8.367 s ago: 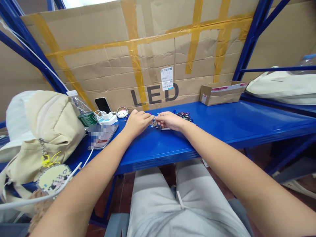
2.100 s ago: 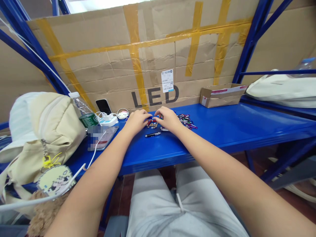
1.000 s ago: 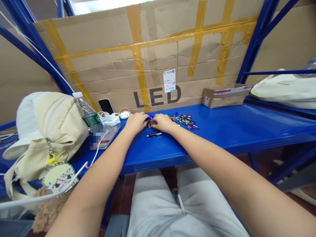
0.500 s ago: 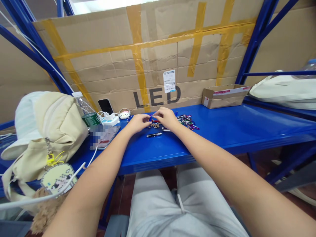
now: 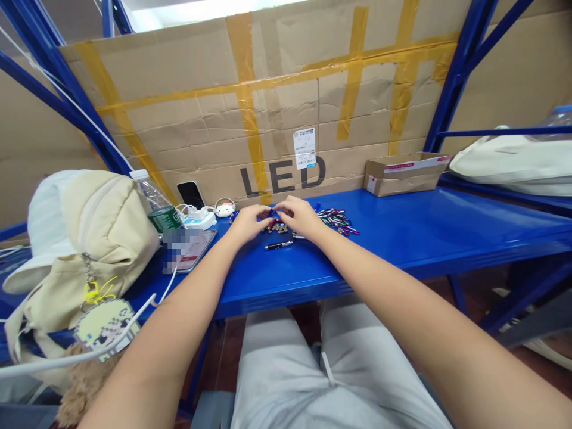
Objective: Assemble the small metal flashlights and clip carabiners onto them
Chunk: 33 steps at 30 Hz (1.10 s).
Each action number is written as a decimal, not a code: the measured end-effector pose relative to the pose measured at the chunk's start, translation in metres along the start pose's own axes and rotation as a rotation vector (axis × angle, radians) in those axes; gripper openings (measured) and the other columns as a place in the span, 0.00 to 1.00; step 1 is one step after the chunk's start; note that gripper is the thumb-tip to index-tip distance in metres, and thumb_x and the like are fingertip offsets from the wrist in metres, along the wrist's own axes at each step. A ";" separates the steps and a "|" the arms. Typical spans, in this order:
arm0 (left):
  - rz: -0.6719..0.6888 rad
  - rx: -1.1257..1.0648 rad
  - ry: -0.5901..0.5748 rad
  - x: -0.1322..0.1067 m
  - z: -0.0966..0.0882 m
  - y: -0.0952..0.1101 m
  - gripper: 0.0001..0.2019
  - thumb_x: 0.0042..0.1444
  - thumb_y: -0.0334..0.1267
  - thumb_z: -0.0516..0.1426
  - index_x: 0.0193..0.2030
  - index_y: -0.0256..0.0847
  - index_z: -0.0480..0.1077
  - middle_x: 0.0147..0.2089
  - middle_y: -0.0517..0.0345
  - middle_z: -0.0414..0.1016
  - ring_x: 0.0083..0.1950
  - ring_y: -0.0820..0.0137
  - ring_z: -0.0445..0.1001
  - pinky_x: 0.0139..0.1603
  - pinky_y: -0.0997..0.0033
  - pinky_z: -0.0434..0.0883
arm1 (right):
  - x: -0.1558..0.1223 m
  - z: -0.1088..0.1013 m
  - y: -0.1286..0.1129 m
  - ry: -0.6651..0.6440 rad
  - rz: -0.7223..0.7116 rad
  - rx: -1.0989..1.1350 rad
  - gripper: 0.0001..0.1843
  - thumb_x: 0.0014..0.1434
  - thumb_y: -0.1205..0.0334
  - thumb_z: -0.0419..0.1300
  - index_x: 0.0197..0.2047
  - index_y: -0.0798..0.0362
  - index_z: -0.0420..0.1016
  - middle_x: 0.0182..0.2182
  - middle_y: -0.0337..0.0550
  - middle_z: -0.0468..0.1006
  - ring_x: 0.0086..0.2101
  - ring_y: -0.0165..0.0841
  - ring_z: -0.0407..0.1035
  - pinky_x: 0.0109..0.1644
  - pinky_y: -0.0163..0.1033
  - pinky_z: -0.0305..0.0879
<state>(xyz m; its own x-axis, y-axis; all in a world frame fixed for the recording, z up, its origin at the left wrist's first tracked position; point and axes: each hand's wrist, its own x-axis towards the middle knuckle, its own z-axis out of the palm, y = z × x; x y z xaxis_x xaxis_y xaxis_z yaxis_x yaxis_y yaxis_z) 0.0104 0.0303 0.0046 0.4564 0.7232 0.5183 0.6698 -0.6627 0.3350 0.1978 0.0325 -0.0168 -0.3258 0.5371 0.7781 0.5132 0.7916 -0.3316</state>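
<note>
Cardboard point(image 5: 201, 131): "LED", white label point(image 5: 304, 149) | left fingers point(image 5: 262, 210): pinching blue piece point(image 5: 270, 212) | right fingers point(image 5: 283, 207): hold unclear

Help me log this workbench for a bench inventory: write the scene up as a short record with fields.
Surface: blue table
Left hand: left hand, fingertips by a small blue piece
Right hand: right hand, fingertips by the same piece; which hand grips it is unclear
Between hands: small round pieces
Nearer the person: black pen-shaped item, lying flat
Beyond right hand: pile of multicoloured pieces
Back right: open cardboard box, contents hidden
Far left: cream bag
</note>
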 end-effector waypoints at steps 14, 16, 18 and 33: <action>0.246 0.237 0.158 0.000 -0.014 0.009 0.12 0.58 0.30 0.53 0.46 0.41 0.73 0.49 0.52 0.75 0.52 0.66 0.71 0.55 0.64 0.65 | -0.003 -0.007 -0.014 0.075 0.066 0.057 0.11 0.58 0.65 0.54 0.45 0.54 0.69 0.34 0.42 0.73 0.29 0.30 0.64 0.37 0.36 0.62; 0.231 0.346 0.136 -0.001 -0.015 0.007 0.13 0.59 0.31 0.53 0.48 0.44 0.73 0.51 0.53 0.75 0.54 0.64 0.69 0.55 0.61 0.63 | -0.003 -0.007 -0.013 0.057 0.076 0.049 0.11 0.57 0.65 0.54 0.44 0.54 0.69 0.33 0.42 0.73 0.30 0.30 0.65 0.37 0.36 0.62; 0.241 0.503 0.082 -0.001 -0.014 0.005 0.14 0.61 0.32 0.52 0.49 0.46 0.74 0.51 0.52 0.74 0.54 0.61 0.68 0.54 0.58 0.61 | -0.004 -0.005 -0.010 0.005 0.105 0.016 0.11 0.56 0.66 0.55 0.43 0.55 0.70 0.34 0.42 0.73 0.31 0.31 0.65 0.38 0.36 0.62; 0.146 0.727 -0.049 -0.002 -0.010 0.007 0.15 0.62 0.34 0.51 0.51 0.45 0.73 0.48 0.47 0.74 0.51 0.56 0.69 0.46 0.57 0.60 | -0.009 0.001 -0.001 -0.333 0.226 -0.314 0.09 0.57 0.62 0.58 0.38 0.49 0.79 0.39 0.47 0.74 0.43 0.39 0.68 0.46 0.41 0.63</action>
<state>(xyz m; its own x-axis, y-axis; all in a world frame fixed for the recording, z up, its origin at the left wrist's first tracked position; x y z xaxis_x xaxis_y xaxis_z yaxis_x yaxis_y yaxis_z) 0.0083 0.0224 0.0141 0.5847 0.6567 0.4764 0.8112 -0.4695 -0.3486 0.1994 0.0273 -0.0241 -0.3886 0.7889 0.4760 0.7973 0.5469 -0.2555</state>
